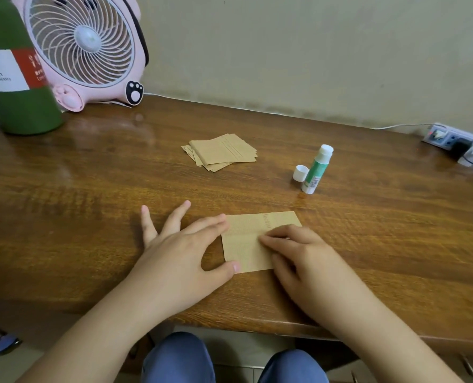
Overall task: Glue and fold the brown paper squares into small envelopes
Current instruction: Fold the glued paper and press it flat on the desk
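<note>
folded brown paper (250, 244) lies flat under both pressing grips, left hand (185, 244) spread, right hand (299, 252) fingertips bent.

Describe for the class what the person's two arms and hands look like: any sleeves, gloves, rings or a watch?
Both forearms are bare up to the frame's edge, with no sleeves in view. The left hand and right hand wear no gloves, and no rings, watch or bracelets show. Fingernails are short and unpainted.

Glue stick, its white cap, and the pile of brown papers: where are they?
glue stick (316, 171), head view, on its green label.
white cap (300, 173), head view, on its side wall.
pile of brown papers (221, 151), head view, on the top sheet.
</note>
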